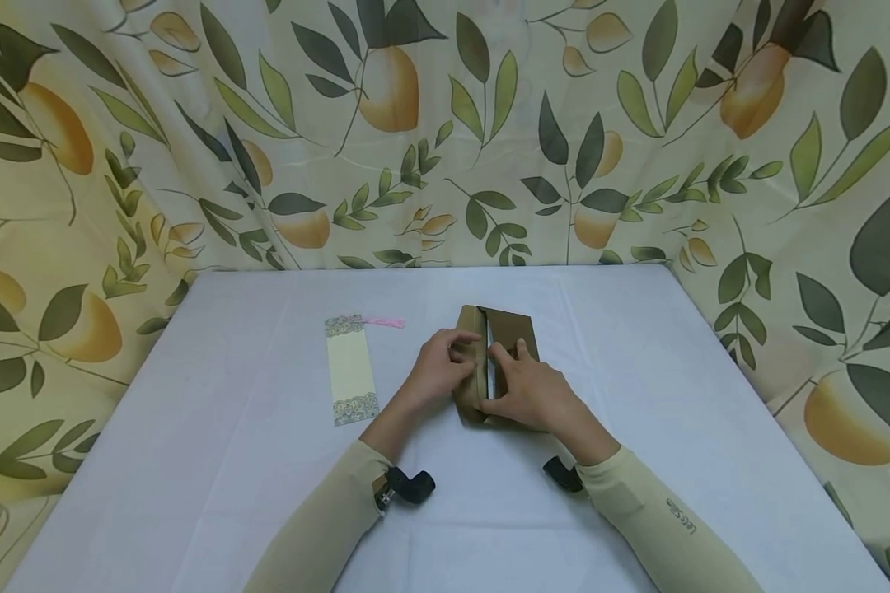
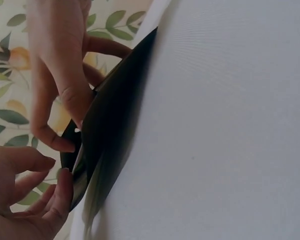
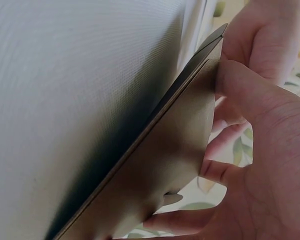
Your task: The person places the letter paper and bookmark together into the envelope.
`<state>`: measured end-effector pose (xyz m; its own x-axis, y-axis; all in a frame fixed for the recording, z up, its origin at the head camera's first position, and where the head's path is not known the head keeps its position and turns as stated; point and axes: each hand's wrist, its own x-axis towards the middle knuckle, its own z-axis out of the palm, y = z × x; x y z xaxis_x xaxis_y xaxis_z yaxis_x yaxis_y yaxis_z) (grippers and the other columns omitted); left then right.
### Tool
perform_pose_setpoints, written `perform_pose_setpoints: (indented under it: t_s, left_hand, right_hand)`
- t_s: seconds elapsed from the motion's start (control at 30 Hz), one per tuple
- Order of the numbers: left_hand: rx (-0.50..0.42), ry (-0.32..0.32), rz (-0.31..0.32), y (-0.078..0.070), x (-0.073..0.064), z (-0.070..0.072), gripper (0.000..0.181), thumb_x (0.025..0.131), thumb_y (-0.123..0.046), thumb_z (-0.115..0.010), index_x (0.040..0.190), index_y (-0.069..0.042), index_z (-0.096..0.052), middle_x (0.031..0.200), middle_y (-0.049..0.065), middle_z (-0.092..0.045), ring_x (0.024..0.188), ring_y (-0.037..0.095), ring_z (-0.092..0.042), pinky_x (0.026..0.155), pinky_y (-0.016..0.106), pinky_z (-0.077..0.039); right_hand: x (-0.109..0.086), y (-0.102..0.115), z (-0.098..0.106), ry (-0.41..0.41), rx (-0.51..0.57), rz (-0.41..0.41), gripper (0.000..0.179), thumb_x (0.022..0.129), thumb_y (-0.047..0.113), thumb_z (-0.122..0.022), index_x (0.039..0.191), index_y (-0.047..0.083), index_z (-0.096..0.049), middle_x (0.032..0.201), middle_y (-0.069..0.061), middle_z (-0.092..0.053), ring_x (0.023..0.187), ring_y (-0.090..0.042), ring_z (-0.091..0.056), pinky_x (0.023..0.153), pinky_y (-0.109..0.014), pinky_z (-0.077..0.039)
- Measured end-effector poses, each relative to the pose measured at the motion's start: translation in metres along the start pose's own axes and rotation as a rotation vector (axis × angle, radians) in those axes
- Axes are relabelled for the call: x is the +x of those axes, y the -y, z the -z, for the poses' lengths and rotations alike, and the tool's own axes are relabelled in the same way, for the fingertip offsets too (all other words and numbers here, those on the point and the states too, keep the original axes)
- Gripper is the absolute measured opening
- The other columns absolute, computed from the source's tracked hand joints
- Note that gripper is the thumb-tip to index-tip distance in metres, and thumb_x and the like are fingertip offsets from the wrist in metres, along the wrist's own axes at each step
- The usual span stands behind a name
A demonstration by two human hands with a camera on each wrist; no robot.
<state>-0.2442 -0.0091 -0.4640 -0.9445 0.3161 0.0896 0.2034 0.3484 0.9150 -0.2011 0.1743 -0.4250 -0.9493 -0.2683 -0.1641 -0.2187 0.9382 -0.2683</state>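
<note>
On the white bench point(image 1: 230, 412), the brown paper pouch point(image 1: 512, 326) could be ripping if pulling on its mouth is getting too rough. It is lying between the right hand point(image 1: 531, 389), which is gripping its right side, and the left hand point(image 1: 439, 365), which is curling at its left; I cannot tell if that one is pinching.

Envelope point(image 1: 510, 325): brown, paper-like, rectangular; rests on the white tabletop point(image 1: 259, 461) with its long axis running approximately from 12 to 6 o'clock. The mouth gapes along the same line, between a narrow panel point(image 1: 472, 405) at 9 o'clock and the wider body at 3 o'clock. White insert point(image 1: 491, 385): visible inside the gap as a thin upright strip; remainder concealed.
</note>
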Motion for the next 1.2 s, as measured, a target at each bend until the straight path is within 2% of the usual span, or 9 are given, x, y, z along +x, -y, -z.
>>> perform_pose_setpoints:
  t_s: [0.3, 0.63, 0.93, 1.2]
  left_hand:
    - [-0.008, -0.006, 0.024, 0.000, 0.002, 0.011, 0.042, 0.087, 0.004, -0.065, 0.127, -0.007, -0.071, 0.128, 0.011, -0.060, 0.095, 0.020, -0.065, 0.070, 0.027, -0.055]
    - [-0.097, -0.019, 0.036, 0.003, 0.004, 0.027, 0.035, 0.092, 0.001, -0.069, 0.127, -0.002, -0.070, 0.126, 0.016, -0.064, 0.092, 0.021, -0.071, 0.066, 0.028, -0.054]
    - [-0.089, -0.067, 0.065, 0.008, 0.006, 0.039, 0.033, 0.092, 0.000, -0.071, 0.126, -0.001, -0.069, 0.121, 0.016, -0.065, 0.085, 0.020, -0.070, 0.062, 0.028, -0.053]
    - [-0.077, -0.080, 0.122, 0.010, 0.005, 0.051, 0.035, 0.092, -0.002, -0.070, 0.126, 0.001, -0.068, 0.120, 0.019, -0.066, 0.080, 0.028, -0.071, 0.057, 0.026, -0.049]
  right_hand:
    - [0.001, -0.001, -0.003, -0.009, -0.018, -0.018, 0.096, 0.084, 0.059, -0.077, 0.155, 0.011, -0.035, 0.153, -0.045, -0.028, 0.096, -0.055, -0.066, 0.072, -0.061, -0.056]
    - [0.001, -0.001, -0.003, -0.014, -0.015, -0.015, 0.090, 0.084, 0.059, -0.077, 0.150, 0.013, -0.038, 0.152, -0.045, -0.028, 0.094, -0.053, -0.067, 0.073, -0.062, -0.055]
    - [0.002, -0.002, -0.003, -0.022, -0.012, -0.017, 0.091, 0.083, 0.058, -0.077, 0.152, 0.013, -0.039, 0.153, -0.045, -0.029, 0.100, -0.055, -0.065, 0.076, -0.063, -0.055]
    - [0.001, -0.003, -0.004, -0.019, -0.004, -0.015, 0.082, 0.085, 0.057, -0.077, 0.146, 0.015, -0.042, 0.153, -0.045, -0.027, 0.091, -0.051, -0.067, 0.071, -0.060, -0.055]
